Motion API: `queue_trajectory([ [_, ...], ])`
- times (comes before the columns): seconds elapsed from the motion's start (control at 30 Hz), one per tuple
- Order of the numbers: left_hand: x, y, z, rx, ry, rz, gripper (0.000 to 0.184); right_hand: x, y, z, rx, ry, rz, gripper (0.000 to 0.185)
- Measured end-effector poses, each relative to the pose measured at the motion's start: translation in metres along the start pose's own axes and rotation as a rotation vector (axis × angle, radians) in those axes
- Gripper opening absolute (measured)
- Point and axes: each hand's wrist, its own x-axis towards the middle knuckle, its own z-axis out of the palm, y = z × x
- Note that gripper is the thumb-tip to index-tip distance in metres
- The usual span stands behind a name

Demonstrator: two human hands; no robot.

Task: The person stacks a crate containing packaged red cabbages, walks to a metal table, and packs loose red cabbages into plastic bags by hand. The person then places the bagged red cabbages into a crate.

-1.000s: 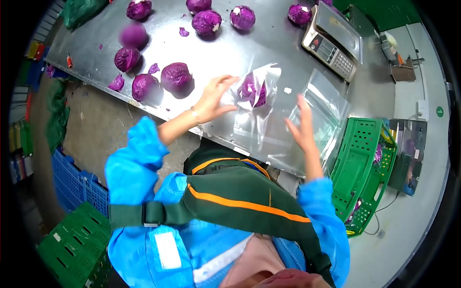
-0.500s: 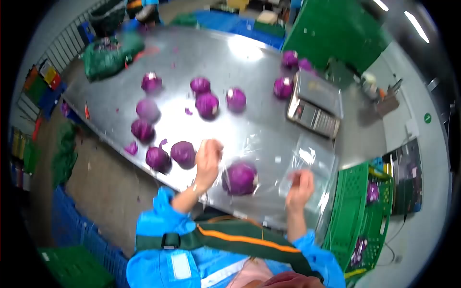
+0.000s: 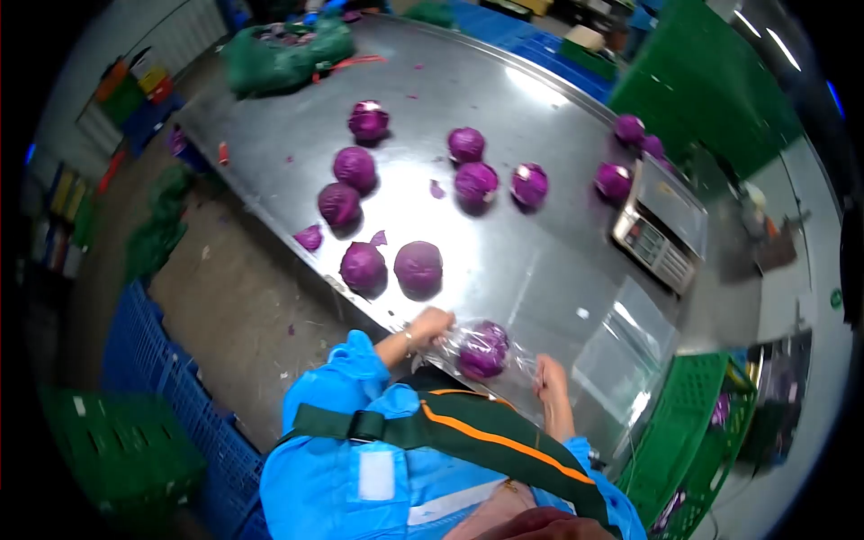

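A red cabbage (image 3: 483, 349) sits near the table's front edge with clear plastic film (image 3: 520, 362) drawn over it. My left hand (image 3: 429, 326) is closed on the film at the cabbage's left. On the other side, my right hand (image 3: 551, 378) grips the film, which stretches between the hands. Left of and beyond my left hand stand two more red cabbages, one rounder (image 3: 418, 269) and one (image 3: 363, 268) beside it. Flat clear plastic sheets (image 3: 625, 346) lie to the right of my right hand.
Several other red cabbages (image 3: 475, 185) are spread over the metal table (image 3: 297, 144). A weighing scale (image 3: 661, 236) stands at the right. A green net sack (image 3: 288, 58) rests at the far left. Green crates (image 3: 693, 423) stand right of the table, blue crates (image 3: 171, 387) at the left.
My hands have come lower and closer together around the front cabbage, pulling the film taut over it; the left now grips at its side. The whole view has shifted with my head.
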Motion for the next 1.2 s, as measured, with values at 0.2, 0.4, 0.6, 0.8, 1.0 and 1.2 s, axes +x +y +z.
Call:
queue_trajectory([
  [0.2,-0.004,0.058,0.013,0.297,-0.096,-0.163,0.027,-0.021,0.03,-0.004,-1.142,0.12,-0.805,0.033],
  [0.4,-0.004,0.1,0.016,-0.138,-0.365,0.026,0.048,-0.036,0.035,0.036,-0.201,-0.33,-0.391,0.068],
  [0.6,0.034,0.224,-0.044,0.379,-0.488,-0.114,0.058,-0.058,-0.033,0.035,0.883,-0.629,-0.207,0.055],
  [0.8,0.072,0.389,-0.067,0.793,-0.81,0.772,0.07,-0.073,-0.086,-0.16,1.191,-0.305,-0.786,0.044],
  [1.0,0.091,0.458,-0.085,0.127,-2.06,-0.219,0.076,-0.148,-0.106,-0.42,1.35,0.309,-0.948,0.051],
  [1.2,0.105,0.563,0.034,-0.58,-2.252,0.341,0.058,-0.06,-0.063,-0.523,0.585,0.543,-0.98,0.063],
])
